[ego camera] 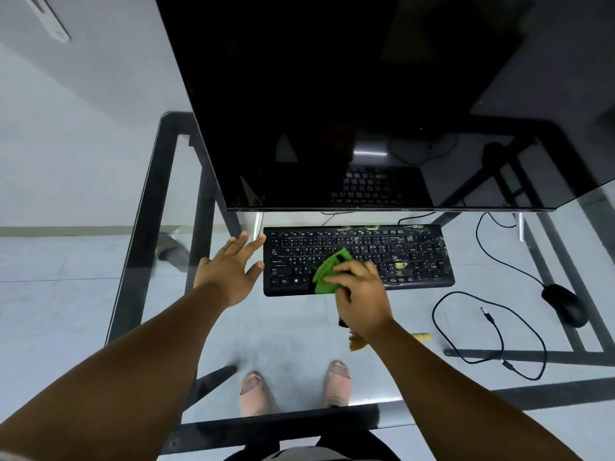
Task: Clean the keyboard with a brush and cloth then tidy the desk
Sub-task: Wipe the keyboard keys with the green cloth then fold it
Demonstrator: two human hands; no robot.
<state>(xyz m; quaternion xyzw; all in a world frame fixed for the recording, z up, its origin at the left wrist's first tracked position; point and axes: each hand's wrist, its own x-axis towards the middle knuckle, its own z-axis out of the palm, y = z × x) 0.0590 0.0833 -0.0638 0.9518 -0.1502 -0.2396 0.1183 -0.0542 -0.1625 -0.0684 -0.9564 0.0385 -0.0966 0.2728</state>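
Note:
A black keyboard (412, 257) lies on the glass desk (299, 327) below the monitor, with pale smears and crumbs on its right half. My right hand (361, 294) is closed on a green cloth (327, 271) pressed against the middle keys. My left hand (233, 266) rests flat with fingers spread on the glass, touching the keyboard's left end. A brush (357, 342) with tan bristles lies on the desk under my right wrist, mostly hidden; its pale handle end (421, 336) shows to the right.
A large dark monitor (349, 111) overhangs the desk's back. A black mouse (565, 304) sits at the right, with its cable and a loose looped cable (492, 331) in front of it. Through the glass I see the desk's black frame (159, 181) and my feet.

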